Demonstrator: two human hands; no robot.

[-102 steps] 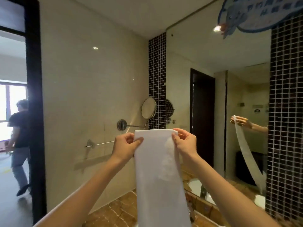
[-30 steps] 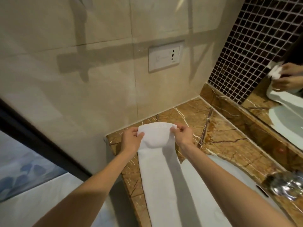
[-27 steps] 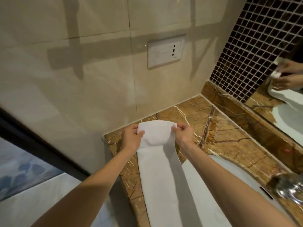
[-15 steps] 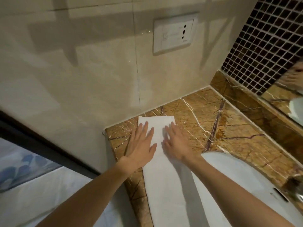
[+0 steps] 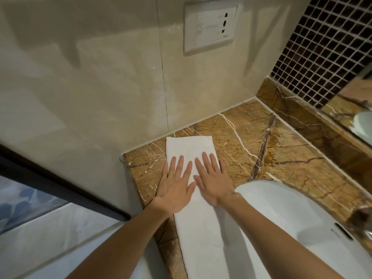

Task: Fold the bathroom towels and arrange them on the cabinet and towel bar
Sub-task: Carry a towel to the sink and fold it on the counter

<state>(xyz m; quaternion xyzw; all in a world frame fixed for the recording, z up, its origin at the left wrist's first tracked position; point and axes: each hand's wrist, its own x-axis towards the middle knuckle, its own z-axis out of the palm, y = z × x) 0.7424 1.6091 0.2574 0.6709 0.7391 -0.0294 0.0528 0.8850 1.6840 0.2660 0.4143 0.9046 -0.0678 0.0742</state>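
A white towel (image 5: pixel 199 234), folded into a long narrow strip, lies flat on the brown marble countertop (image 5: pixel 267 158), its far end close to the beige wall. My left hand (image 5: pixel 175 184) presses flat on the strip's left side with straight fingers. Beside it, my right hand (image 5: pixel 211 178) presses flat on the right side, fingers spread. The strip's near end runs out of view at the bottom edge.
A white sink basin (image 5: pixel 291 222) sits right of the towel, with a chrome faucet (image 5: pixel 360 220) at the far right. A wall socket (image 5: pixel 211 27) is above. Dark mosaic tile (image 5: pixel 330 43) and a mirror (image 5: pixel 358 109) stand on the right. The counter's left edge (image 5: pixel 138 190) drops to the floor.
Both hands lowered the towel from the air onto the counter, let go of its top corners, and now lie flat on it, slid slightly nearer than half a second ago.
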